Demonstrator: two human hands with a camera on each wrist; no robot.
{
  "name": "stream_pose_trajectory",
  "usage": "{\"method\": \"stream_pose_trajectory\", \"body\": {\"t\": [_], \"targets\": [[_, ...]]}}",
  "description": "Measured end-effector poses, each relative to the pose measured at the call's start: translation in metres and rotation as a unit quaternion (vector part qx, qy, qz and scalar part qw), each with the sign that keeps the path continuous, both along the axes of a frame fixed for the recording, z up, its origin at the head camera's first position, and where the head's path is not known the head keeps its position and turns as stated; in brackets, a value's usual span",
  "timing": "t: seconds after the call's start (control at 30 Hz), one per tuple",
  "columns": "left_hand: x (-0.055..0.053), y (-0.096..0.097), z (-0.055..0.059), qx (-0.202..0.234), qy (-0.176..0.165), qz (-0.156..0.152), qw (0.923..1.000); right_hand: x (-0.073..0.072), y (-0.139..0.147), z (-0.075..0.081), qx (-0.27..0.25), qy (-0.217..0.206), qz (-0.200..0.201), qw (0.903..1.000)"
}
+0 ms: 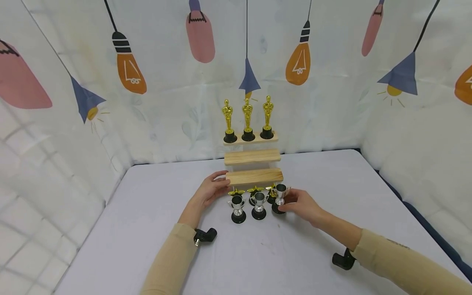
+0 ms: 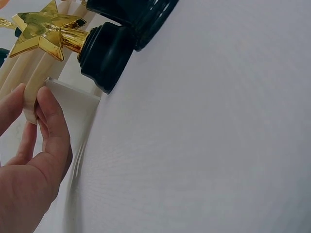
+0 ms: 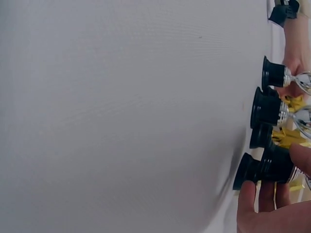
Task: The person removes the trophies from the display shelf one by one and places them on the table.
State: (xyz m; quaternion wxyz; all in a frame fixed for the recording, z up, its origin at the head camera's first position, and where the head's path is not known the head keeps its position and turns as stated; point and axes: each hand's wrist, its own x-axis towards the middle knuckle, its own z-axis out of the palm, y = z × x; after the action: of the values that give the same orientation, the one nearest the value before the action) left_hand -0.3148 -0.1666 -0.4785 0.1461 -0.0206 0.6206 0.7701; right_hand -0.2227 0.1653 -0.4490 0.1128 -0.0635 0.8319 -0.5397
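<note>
My right hand (image 1: 304, 207) grips the rightmost silver trophy cup (image 1: 280, 190) near its black base (image 3: 277, 166). Two more silver trophy cups, a left one (image 1: 237, 205) and a middle one (image 1: 259, 199), stand upright beside it in a row. Behind them is a row of gold star trophies (image 1: 254, 189), partly hidden by the cups. With thumb and fingers, my left hand (image 1: 211, 190) pinches the left end of the lowest wooden shelf board (image 1: 254, 177). That board end (image 2: 30, 109) shows between the fingertips in the left wrist view.
Above the lowest board rise a middle wooden board (image 1: 252, 157) and a top board (image 1: 239, 142) bearing three gold figure trophies (image 1: 247, 116). The stepped rack stands toward the back of the white-covered table (image 1: 313, 254), before a patterned curtain (image 1: 166, 114).
</note>
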Motion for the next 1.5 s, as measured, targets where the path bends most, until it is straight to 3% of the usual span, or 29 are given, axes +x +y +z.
{"method": "stream_pose_trajectory", "body": {"t": [0.23, 0.93, 1.5], "targets": [[-0.001, 0.001, 0.000, 0.004, -0.001, -0.001, 1.0000, -0.001, -0.002, -0.006, 0.010, -0.006, -0.011, 0.9999], [-0.001, 0.000, 0.002, 0.010, -0.005, -0.002, 0.9999, -0.005, -0.010, -0.021, -0.034, 0.002, -0.003, 0.9994], [-0.002, -0.001, 0.001, -0.003, -0.004, -0.007, 1.0000, 0.002, -0.012, -0.016, -0.006, 0.007, -0.010, 0.9999]]}}
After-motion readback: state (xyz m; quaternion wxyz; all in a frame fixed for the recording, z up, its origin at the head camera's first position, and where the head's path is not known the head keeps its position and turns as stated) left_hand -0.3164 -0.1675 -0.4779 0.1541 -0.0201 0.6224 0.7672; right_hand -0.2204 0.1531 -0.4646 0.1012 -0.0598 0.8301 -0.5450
